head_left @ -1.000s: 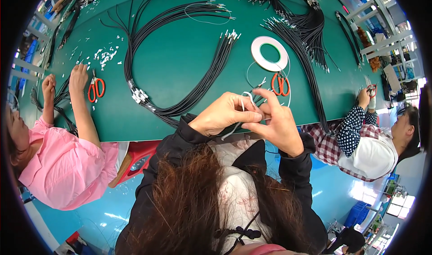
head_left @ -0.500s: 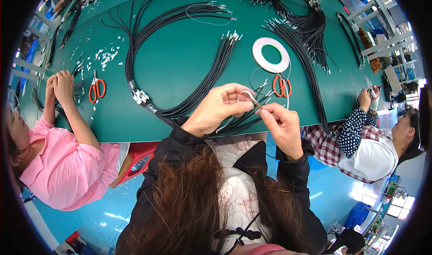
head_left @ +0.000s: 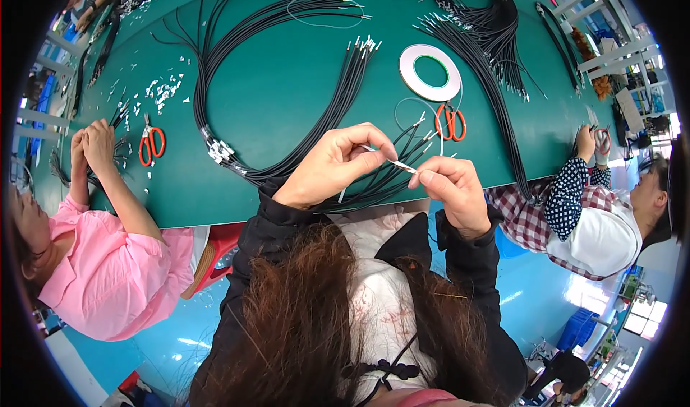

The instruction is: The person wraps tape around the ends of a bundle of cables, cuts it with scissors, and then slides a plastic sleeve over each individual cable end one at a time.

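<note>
My left hand point(head_left: 336, 164) pinches a narrow white tape strip point(head_left: 402, 166) between thumb and fingers. The strip runs slantwise to the fingertips of my right hand point(head_left: 454, 193), which are pinched on its other end. Whether a cable end lies under the strip there I cannot tell. A loose white tail hangs below my left hand. Just beneath and behind both hands, a bunch of black cables point(head_left: 377, 185) with pale tips fans out near the table's front edge.
On the green table point(head_left: 287, 105) lie a tape roll point(head_left: 408, 69), orange-handled scissors point(head_left: 461, 125), a curved black cable bundle point(head_left: 203, 84) and another at right point(head_left: 496, 98). White scraps point(head_left: 164, 91) and more scissors point(head_left: 143, 152) are at left. Co-workers sit on both sides.
The white strip was curled in a loop above my left fingers; now it is drawn straight between my hands. My left hand has shifted slightly left and up.
</note>
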The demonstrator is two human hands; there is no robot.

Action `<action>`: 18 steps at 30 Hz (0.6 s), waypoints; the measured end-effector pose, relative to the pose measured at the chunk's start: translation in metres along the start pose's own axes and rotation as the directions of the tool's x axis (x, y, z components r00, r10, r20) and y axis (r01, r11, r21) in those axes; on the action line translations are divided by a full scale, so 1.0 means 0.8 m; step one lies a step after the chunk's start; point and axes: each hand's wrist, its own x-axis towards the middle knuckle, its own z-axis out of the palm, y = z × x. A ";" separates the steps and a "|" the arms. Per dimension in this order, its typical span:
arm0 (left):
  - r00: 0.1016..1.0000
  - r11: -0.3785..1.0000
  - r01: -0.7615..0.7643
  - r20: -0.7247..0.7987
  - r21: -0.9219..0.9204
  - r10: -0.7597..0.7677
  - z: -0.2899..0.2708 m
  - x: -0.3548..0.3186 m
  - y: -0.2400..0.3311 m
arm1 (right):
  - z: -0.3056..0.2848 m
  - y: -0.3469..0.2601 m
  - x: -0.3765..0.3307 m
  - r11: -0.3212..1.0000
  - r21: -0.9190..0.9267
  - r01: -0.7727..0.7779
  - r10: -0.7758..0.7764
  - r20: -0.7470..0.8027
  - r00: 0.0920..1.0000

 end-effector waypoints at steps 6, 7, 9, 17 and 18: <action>0.989 0.988 0.132 0.058 0.082 -0.137 0.000 -0.002 0.007 | 0.014 0.000 0.000 0.999 0.033 -0.014 0.016 -0.057 0.998; 0.989 0.988 0.133 0.055 0.081 -0.138 -0.001 -0.003 0.007 | 0.015 -0.001 0.000 0.999 0.038 -0.024 0.026 -0.048 0.999; 0.989 0.990 0.122 0.070 0.071 -0.127 -0.001 -0.004 0.004 | 0.016 -0.002 0.001 0.998 0.048 -0.045 0.046 -0.031 0.998; 1.000 0.993 0.015 -0.027 0.115 -0.012 0.001 -0.004 -0.002 | 0.018 0.003 0.001 0.975 -0.221 0.036 -0.062 -0.114 0.991; 0.998 0.995 0.026 -0.052 0.099 -0.021 0.003 -0.004 -0.001 | 0.018 0.004 0.001 0.975 -0.221 0.035 -0.062 -0.116 0.991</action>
